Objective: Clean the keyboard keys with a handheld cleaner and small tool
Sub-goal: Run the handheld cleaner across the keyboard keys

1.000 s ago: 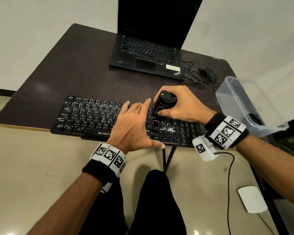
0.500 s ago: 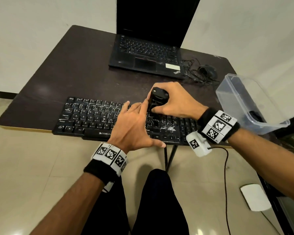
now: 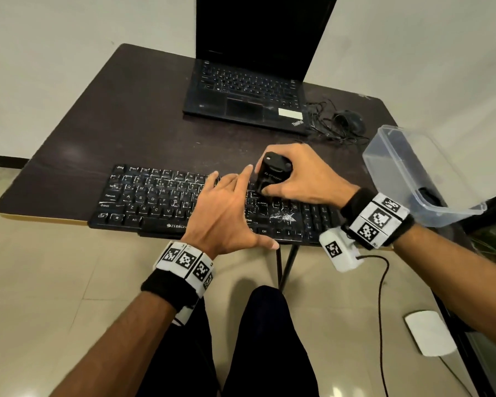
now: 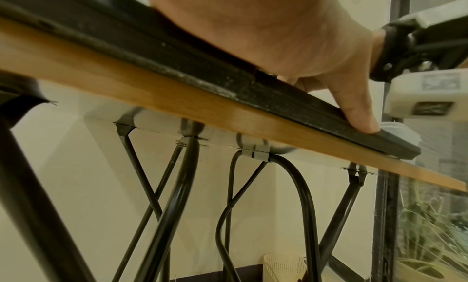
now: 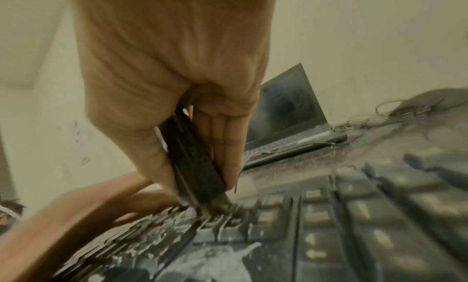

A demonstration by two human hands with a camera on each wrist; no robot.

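A black keyboard (image 3: 155, 199) lies along the near edge of the dark table, its keys streaked with white dust (image 3: 279, 216). My right hand (image 3: 301, 179) grips a small black handheld cleaner (image 3: 272, 174) upright, its tip pressed among the keys right of centre; the right wrist view shows the cleaner (image 5: 195, 166) touching dusty keys (image 5: 316, 222). My left hand (image 3: 226, 213) rests flat on the keyboard's middle, fingers straight, thumb (image 4: 354, 106) lying on the keyboard's front edge (image 4: 202, 74).
An open black laptop (image 3: 249, 90) stands at the back of the table, with a mouse (image 3: 348, 120) and tangled cable to its right. A clear plastic box (image 3: 413, 173) overhangs the table's right edge. Table legs and floor lie below.
My right hand has carried the cleaner a little leftward along the keys toward my left hand's index finger. The left hand has stayed in place on the keyboard.
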